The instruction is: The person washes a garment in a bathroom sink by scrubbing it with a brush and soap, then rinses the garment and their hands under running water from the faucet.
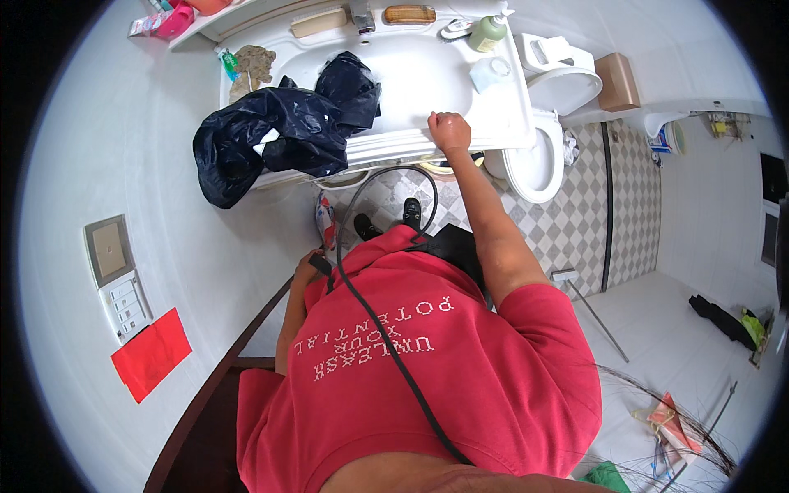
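Note:
My right hand (449,131) is closed in a fist at the front rim of the white sink (419,90), with nothing showing in it. Down at my left side, my left hand (309,268) is beside a small black piece (320,264) near my red shirt; its fingers are mostly hidden, so I cannot tell whether it holds that piece. A crumpled dark plastic bag (279,131) drapes over the left part of the sink and hangs past its front edge. A clear container (491,74) sits on the basin's right side.
A green pump bottle (488,34), a brown brush (409,15) and a tan cloth (252,67) lie along the counter. Right of the sink stands a toilet (536,168) with its lid up. A black cable (374,316) loops across my front. A squeegee-like pole (592,312) leans at right.

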`<state>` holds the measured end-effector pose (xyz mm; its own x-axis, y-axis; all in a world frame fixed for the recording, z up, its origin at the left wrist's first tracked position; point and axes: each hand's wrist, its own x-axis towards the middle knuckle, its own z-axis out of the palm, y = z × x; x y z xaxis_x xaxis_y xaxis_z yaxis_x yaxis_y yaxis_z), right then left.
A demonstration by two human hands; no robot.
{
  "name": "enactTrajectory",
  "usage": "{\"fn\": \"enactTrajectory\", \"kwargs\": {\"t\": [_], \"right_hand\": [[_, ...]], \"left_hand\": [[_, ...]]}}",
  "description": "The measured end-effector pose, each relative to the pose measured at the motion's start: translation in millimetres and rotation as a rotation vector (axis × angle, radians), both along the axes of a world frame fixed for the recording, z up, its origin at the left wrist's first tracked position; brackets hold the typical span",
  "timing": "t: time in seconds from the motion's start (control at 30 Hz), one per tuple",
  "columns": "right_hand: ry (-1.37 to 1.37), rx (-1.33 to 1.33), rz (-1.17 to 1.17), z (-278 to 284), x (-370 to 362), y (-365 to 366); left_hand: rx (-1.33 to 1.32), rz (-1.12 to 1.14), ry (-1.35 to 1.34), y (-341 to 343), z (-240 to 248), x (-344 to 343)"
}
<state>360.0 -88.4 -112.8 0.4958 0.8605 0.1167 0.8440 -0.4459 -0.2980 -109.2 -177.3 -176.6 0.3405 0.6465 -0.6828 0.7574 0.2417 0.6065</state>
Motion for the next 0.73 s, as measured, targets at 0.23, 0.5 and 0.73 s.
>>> {"fn": "enactTrajectory", "kwargs": {"t": [0.23,0.5,0.73], "right_hand": [[0.025,-0.001,0.034,2,-11,5],[0.028,-0.004,0.032,4,-10,6],[-0.004,0.001,0.022,2,-7,4]], "left_hand": [[0.121,-0.058,-0.045,-25,-97,-60],[0.176,-0.121,0.027,-27,-82,-52],[0.004,-0.048,0.062,-22,-45,-37]]}}
